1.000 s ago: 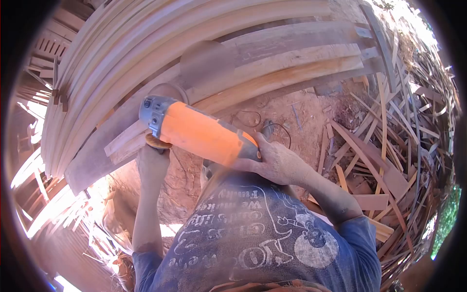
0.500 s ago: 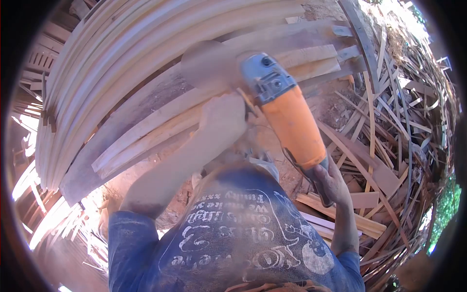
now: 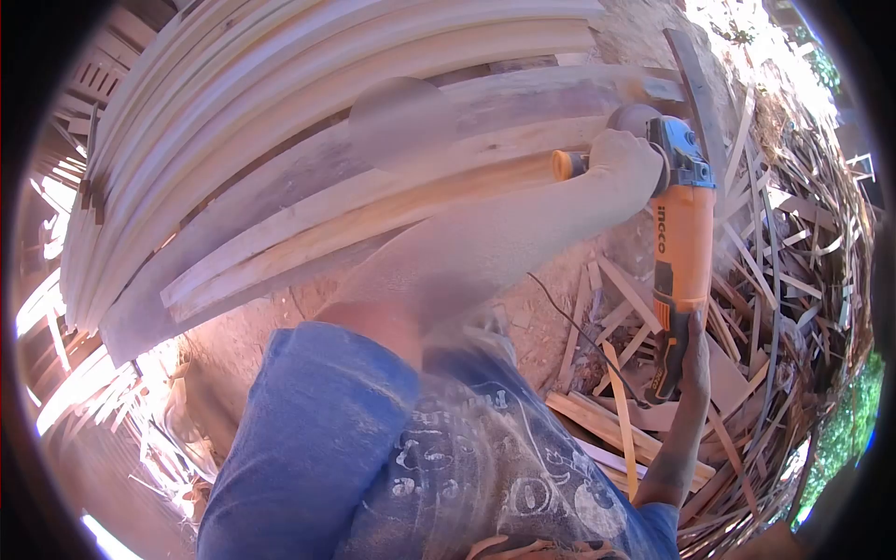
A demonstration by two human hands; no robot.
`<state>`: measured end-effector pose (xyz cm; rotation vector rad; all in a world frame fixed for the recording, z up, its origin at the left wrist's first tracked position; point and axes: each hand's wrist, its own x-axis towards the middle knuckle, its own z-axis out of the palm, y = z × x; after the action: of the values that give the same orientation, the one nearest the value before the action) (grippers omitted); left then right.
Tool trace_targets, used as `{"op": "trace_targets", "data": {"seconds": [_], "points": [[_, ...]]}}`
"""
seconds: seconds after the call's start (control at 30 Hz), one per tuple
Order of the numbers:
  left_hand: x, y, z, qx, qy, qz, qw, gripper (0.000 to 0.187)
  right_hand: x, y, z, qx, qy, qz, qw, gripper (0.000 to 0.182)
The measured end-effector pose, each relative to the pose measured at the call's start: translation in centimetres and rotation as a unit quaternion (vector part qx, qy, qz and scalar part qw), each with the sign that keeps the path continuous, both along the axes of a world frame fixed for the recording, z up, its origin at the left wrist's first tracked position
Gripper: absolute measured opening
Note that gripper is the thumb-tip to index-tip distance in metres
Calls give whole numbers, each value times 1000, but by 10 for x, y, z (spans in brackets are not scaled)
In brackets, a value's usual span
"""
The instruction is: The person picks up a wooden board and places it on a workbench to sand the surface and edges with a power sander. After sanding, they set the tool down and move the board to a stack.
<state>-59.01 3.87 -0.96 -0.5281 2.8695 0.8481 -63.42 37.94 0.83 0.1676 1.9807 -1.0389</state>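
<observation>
An orange angle grinder (image 3: 684,243) with a grey gear head is held at the right end of a wooden strip (image 3: 401,210). My left hand (image 3: 623,162) wraps round its side handle (image 3: 564,165), whose orange end sticks out on the left. At the rear grip my right hand (image 3: 693,347) is closed, its fingers mostly hidden by the tool. The round disc (image 3: 635,119) shows partly behind my left hand, over the far end of the strips. Pale dust covers my left forearm.
Long curved wooden strips (image 3: 308,70) lie side by side beyond the work. An upright dark bar (image 3: 695,98) stands at the right end. Offcuts (image 3: 737,364) are heaped on the right, and a thin cable (image 3: 574,317) runs toward the grinder.
The grinder and both hands have moved right, toward the strips' right end. My left arm now reaches across my body, and the side handle has come into sight.
</observation>
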Motion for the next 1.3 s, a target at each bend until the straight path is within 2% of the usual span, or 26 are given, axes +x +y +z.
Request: {"op": "trace_targets", "data": {"seconds": [0.07, 0.13, 0.17, 0.2, 0.23, 0.27, 0.3, 0.37, 0.47, 0.57, 0.67, 0.73, 0.77, 0.93, 1.03, 1.1, 1.17, 1.23, 1.3], "points": [[57, -13, -1, -20, -4, 2, 1000, 18, 29, -19, 1, -61, -1, 71, 996, 53], [126, -21, -3, -17, -37, 81, 996, 16, 66, -44, 3, -103, 5, 152, 983, 55], [171, -26, -10, -5, 15, 103, 995, 17, 84, -62, 4, -100, 1, 198, 975, 60], [202, -37, 9, 5, -119, 113, 986, 29, 101, -80, 5, -98, -2, 244, 965, 66], [233, -41, 22, 42, -191, 193, 962, 28, 117, -101, 13, -76, -25, 290, 954, 71], [268, -42, 22, 40, -213, 256, 942, 25, 133, -123, 20, -56, -46, 337, 939, 76], [307, -39, 11, -2, -73, 274, 959, 24, 145, -148, 29, -31, -74, 388, 918, 80], [376, -45, -7, -54, -99, 328, 938, 24, 164, -180, 25, -14, -20, 493, 870, 85], [410, -38, 8, 12, -54, 413, 909, 25, 177, -209, 9, -50, 2, 553, 831, 88], [400, -32, 13, 3, -28, 386, 922, 25, 164, -208, 16, -49, 36, 558, 828, 86], [369, -27, -4, 40, -5, 312, 949, 25, 136, -178, 29, 39, -3, 539, 841, 86], [322, -23, 0, 4, -106, 259, 960, 24, 124, -137, 15, -6, -3, 432, 902, 84], [291, -21, 10, 11, -110, 253, 961, 21, 117, -116, 9, -28, -5, 377, 926, 84], [164, -13, 5, 51, -120, 119, 984, 17, 72, -53, 11, -126, -6, 191, 973, 79], [129, -7, 2, 80, -43, 65, 994, 13, 41, -21, -1, -100, 3, 206, 973, 72], [113, -4, -1, 63, -48, 54, 995, 14, 33, -20, -2, -94, 32, 206, 973, 69], [96, -5, -5, 56, -36, 48, 997, 14, 16, -18, 5, -66, -33, 185, 980, 74], [71, -7, -8, 64, -3, 58, 996, 16, -5, 5, -16, -60, 38, 141, 987, 64], [37, -7, -12, 45, 40, 51, 997, 16, -13, 0, -9, -23, 45, 62, 997, 56]]}}
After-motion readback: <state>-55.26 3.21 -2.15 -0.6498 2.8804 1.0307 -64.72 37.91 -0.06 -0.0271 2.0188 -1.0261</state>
